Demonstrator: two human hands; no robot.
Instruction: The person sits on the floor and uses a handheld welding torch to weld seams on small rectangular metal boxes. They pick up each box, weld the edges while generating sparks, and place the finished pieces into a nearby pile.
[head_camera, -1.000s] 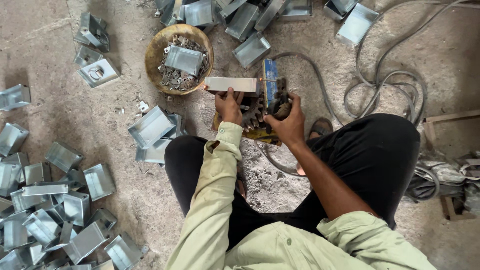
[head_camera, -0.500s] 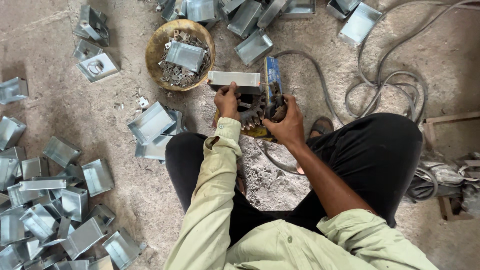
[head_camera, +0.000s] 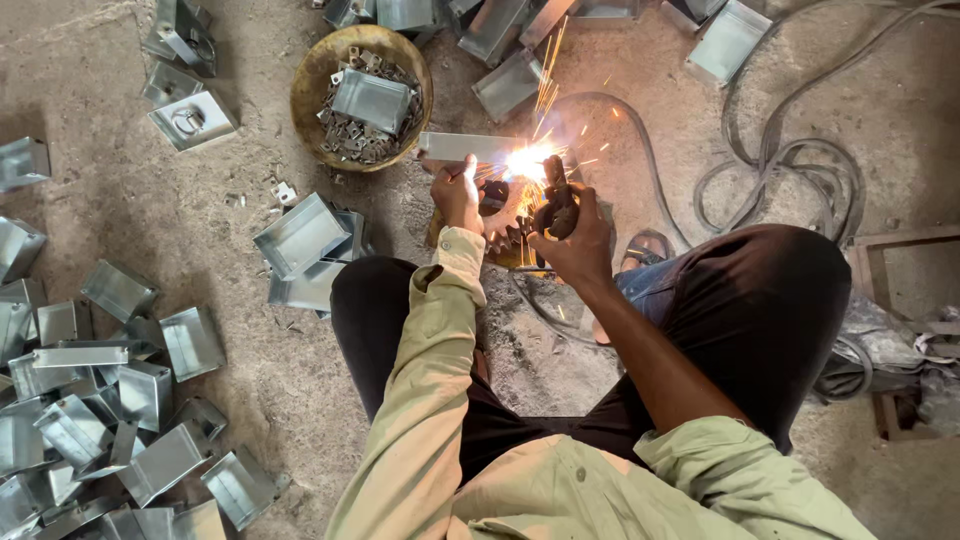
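My left hand (head_camera: 458, 193) grips a flat grey metal box piece (head_camera: 468, 147) and holds it level above a large rusty gear (head_camera: 500, 232) on the ground. Just to its right, my right hand (head_camera: 574, 232) is closed around a dark welding holder (head_camera: 556, 198). A bright white flash (head_camera: 527, 162) burns at the piece's right end, and orange sparks fly up and to the right. I squat with both knees spread.
A round rusty pan (head_camera: 310, 92) of small metal bits with one box on top lies ahead. Open metal boxes (head_camera: 300, 237) lie by my left knee, several more are heaped at left (head_camera: 90, 400) and along the top. Cables (head_camera: 790, 160) coil at right.
A welding flash and sparks have appeared at the right end of the metal piece; before there were none. Both hands stay in about the same place.
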